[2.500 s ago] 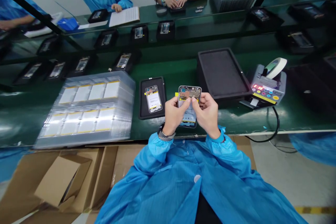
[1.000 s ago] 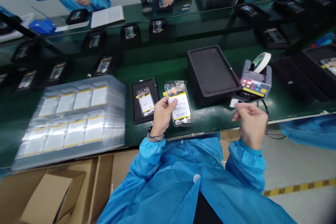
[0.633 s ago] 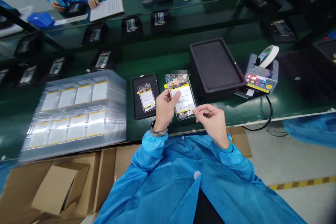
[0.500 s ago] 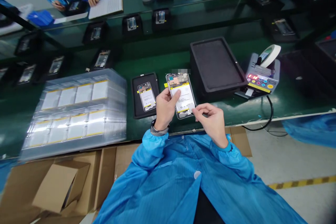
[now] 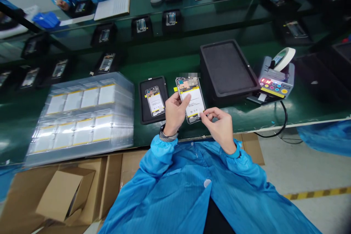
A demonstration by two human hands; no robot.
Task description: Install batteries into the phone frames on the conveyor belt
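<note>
My left hand [image 5: 174, 113] grips an opened phone body [image 5: 191, 99] with its thumb on the white battery label. The phone shows a circuit board at its far end and yellow tape strips. My right hand [image 5: 219, 128] has its pinched fingertips at the phone's lower right corner, where they hide a small white tape piece. To the left, a second opened phone [image 5: 155, 101] lies in a black tray [image 5: 153, 79], not touched by either hand.
A large black tray [image 5: 227, 69] and a tape dispenser [image 5: 274, 82] with red lights stand to the right. Stacked clear trays of batteries [image 5: 79, 117] fill the left. Beyond a glass shelf, co-workers' hands work over more phones. Cardboard boxes [image 5: 65, 197] lie below the table edge.
My right hand has come back from the dispenser side, and the white piece it carried has reached the phone's corner. The white piece is now hidden by my fingertips. My left hand still holds the phone.
</note>
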